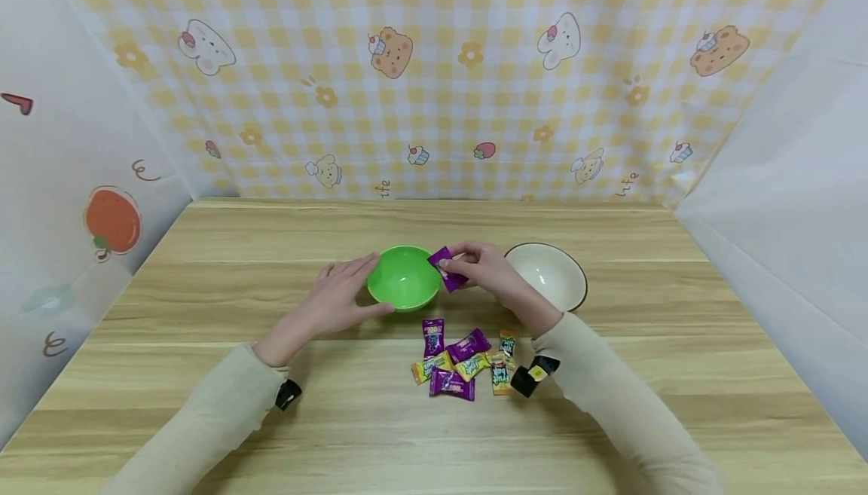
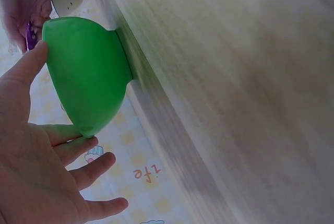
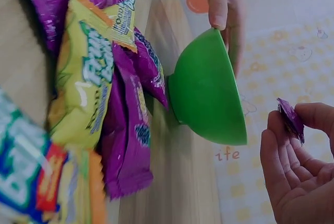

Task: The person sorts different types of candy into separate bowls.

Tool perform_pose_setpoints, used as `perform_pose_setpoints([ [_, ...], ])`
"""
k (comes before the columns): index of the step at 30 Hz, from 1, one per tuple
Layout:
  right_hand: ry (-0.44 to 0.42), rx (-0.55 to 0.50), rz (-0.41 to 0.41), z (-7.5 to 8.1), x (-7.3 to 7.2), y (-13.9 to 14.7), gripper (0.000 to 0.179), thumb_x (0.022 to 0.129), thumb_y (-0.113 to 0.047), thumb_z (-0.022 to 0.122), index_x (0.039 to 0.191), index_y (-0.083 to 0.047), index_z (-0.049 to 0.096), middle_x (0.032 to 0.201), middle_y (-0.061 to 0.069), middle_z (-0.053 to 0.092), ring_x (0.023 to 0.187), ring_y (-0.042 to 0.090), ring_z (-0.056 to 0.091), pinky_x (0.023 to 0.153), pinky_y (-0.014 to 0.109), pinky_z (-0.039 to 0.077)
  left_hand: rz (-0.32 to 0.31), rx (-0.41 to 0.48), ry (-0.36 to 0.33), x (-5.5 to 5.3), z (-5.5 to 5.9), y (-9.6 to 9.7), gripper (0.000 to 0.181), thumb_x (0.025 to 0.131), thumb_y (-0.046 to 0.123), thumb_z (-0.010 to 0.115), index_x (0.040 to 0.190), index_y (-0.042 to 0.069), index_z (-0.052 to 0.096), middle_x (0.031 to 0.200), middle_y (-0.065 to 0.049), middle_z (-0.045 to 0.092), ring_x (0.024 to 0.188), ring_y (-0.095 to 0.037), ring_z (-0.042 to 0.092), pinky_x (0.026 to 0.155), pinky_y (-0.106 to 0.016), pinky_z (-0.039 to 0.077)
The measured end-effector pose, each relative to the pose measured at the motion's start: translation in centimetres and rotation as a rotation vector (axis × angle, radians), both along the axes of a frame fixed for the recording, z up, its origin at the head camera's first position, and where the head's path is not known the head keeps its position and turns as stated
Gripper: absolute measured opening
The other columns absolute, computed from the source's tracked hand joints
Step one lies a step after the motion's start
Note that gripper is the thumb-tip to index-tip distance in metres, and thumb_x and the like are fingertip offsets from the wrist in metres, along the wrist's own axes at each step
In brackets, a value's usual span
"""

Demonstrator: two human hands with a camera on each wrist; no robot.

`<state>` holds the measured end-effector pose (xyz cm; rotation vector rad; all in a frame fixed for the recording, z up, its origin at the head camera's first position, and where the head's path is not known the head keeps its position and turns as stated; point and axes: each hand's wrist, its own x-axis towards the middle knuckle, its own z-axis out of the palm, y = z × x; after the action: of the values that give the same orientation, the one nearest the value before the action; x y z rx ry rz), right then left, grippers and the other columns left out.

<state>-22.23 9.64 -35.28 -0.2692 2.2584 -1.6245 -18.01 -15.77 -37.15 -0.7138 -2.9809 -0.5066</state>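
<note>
A yellow-and-white checked cloth [image 1: 434,118] printed with bears, rabbits and strawberries hangs behind a pale wood-grain counter [image 1: 353,435]. The right hand [image 1: 480,265] has its grip closed on a purple candy packet [image 1: 452,279], pinched between thumb and fingertips, held up off the counter beside the right rim of the green bowl [image 1: 403,280]. The packet is small, shiny and flat; its lettering is mostly covered by the thumb.

The left hand [image 1: 339,295] is spread, thumb and fingertips against the left side of the green bowl's rim, grasping nothing tightly. The bowl is plain, glossy and upright. The right wrist and forearm cover part of a white bowl [image 1: 552,273] with a dark rim. Nearer the person lies a loose cluster of purple packets [image 1: 452,384] and yellow packets [image 1: 500,374], some overlapping; a black strap [image 1: 525,382] on the right wrist hangs beside them.

In the head view, the held packet's long axis slants from upper left to lower right, its upper end towards the green bowl; the right wrist view shows it nearly edge-on. Whether its corner actually overhangs the rim is hard to judge from these angles.
</note>
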Motion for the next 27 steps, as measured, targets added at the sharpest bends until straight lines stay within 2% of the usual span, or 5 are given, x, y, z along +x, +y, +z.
perform_pose_setpoints([
  [7, 0.006, 0.006, -0.029, -0.1, -0.7, -1.8, 0.031, 0.081, -0.017, 0.065, 0.105, 0.001, 0.056, 0.08, 0.013, 0.063, 0.065, 0.02, 0.061, 0.069, 0.041, 0.05, 0.0, -0.001, -0.005, 0.0, 0.1, 0.0, 0.09, 0.075, 0.063, 0.051, 0.137, 0.002, 0.028, 0.139, -0.013, 0.03, 0.122, -0.036, 0.029, 0.096, -0.06, 0.013],
  [18, 0.05, 0.076, -0.031, -0.4, -1.0, -3.1, 0.029, 0.081, -0.019, 0.066, 0.103, -0.002, 0.058, 0.079, 0.009, 0.063, 0.066, 0.019, 0.061, 0.067, 0.037, 0.051, 0.001, 0.006, -0.015, 0.0, 0.1, 0.0, 0.091, 0.075, 0.065, 0.049, 0.137, 0.002, 0.028, 0.139, -0.013, 0.029, 0.122, -0.036, 0.029, 0.097, -0.059, 0.013],
  [27, 0.032, -0.014, -0.011, -0.1, -0.6, -2.1, 0.025, 0.084, -0.015, 0.062, 0.103, -0.001, 0.057, 0.09, 0.019, 0.062, 0.07, 0.024, 0.06, 0.072, 0.041, 0.05, 0.011, 0.012, -0.02, 0.0, 0.0, 0.1, 0.09, 0.075, 0.064, 0.051, 0.138, 0.003, 0.027, 0.139, -0.013, 0.029, 0.122, -0.035, 0.029, 0.097, -0.059, 0.013],
])
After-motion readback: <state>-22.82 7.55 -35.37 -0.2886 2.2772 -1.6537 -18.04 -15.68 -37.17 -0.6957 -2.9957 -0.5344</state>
